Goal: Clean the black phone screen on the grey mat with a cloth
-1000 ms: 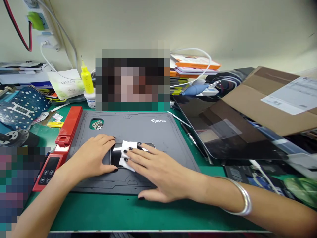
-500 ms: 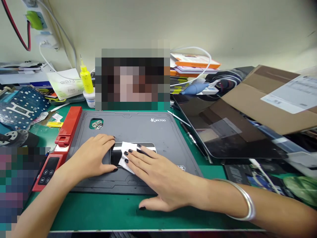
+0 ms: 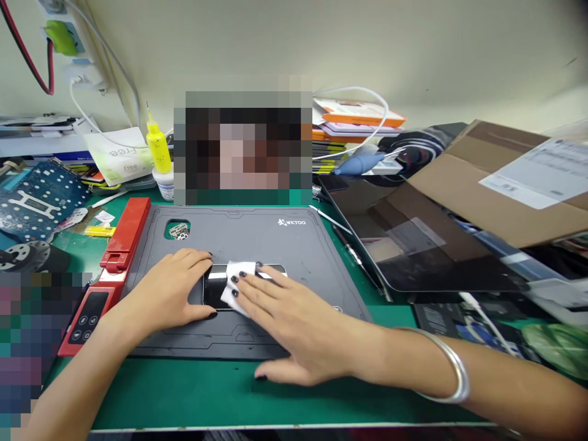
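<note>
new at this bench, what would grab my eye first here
In the middle, a left hand and a right hand press on a glossy black phone on a dark grey WKTOO mat, the right fingers over a white cloth. Left of the mat sits a long red device; behind it, a yellow squeeze bottle.

- phone (image 3: 214, 289) mostly hidden under cloth (image 3: 236, 285) + right hand (image 3: 294, 324)
- pixelated block (image 3: 243, 147) hides whatever's behind mat (image 3: 239, 229)
- pixelated patch (image 3: 27, 358), bottom L, unreadable
- cardboard box (image 3: 500, 190) cut off by R edge
- label (image 3: 533, 174) print too small to read

A glossy black smartphone (image 3: 214, 289) lies flat, a white wipe (image 3: 241, 270) across its screen
</note>
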`<action>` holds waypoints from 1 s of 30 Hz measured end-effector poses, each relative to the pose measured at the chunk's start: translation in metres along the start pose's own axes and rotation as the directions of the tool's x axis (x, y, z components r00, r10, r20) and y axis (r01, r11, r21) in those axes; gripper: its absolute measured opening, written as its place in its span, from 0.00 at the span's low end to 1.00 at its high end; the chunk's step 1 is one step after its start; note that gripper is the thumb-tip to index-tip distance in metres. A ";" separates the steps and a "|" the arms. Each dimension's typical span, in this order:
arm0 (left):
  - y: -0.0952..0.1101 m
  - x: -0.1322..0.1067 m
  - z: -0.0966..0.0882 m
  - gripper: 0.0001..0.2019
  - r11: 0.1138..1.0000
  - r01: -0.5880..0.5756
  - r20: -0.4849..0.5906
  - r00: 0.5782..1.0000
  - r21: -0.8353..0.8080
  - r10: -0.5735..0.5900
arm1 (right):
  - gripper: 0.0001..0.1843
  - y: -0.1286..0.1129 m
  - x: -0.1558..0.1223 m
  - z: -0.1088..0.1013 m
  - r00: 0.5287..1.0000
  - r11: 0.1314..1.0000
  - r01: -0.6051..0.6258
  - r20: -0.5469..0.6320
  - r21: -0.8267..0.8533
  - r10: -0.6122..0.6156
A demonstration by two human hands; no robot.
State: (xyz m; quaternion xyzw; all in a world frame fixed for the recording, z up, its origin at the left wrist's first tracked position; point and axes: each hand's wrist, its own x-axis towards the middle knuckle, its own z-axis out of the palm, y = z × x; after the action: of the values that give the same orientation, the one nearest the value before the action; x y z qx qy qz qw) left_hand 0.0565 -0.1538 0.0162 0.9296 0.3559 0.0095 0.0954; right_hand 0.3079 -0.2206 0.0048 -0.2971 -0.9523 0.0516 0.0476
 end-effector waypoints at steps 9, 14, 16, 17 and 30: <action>0.000 0.000 0.000 0.33 1.000 0.003 0.011 1.000 0.014 -0.003 | 0.46 0.001 0.002 0.001 0.999 1.000 0.012 0.032 0.026 -0.013; 0.000 0.000 0.000 0.33 1.000 0.010 0.001 1.000 0.006 -0.010 | 0.42 0.000 0.003 0.003 1.000 0.998 0.027 0.005 0.053 -0.027; 0.001 0.000 0.000 0.32 1.000 0.012 0.005 1.000 0.009 -0.012 | 0.44 0.000 0.005 0.003 0.999 0.997 0.043 0.000 0.063 -0.043; 0.001 0.000 -0.001 0.31 1.000 0.011 0.005 1.000 0.011 -0.011 | 0.45 0.000 0.007 0.003 0.998 0.995 0.064 -0.002 0.074 -0.064; -0.001 0.002 -0.001 0.30 1.000 -0.003 -0.005 1.000 -0.016 0.003 | 0.46 0.006 0.024 0.007 0.996 0.989 0.080 -0.043 0.124 -0.076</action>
State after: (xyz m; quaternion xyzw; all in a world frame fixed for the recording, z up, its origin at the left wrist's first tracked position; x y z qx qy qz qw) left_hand 0.0570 -0.1521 0.0173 0.9294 0.3545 0.0151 0.1021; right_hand 0.2914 -0.2023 -0.0016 -0.2570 -0.9569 0.1038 0.0864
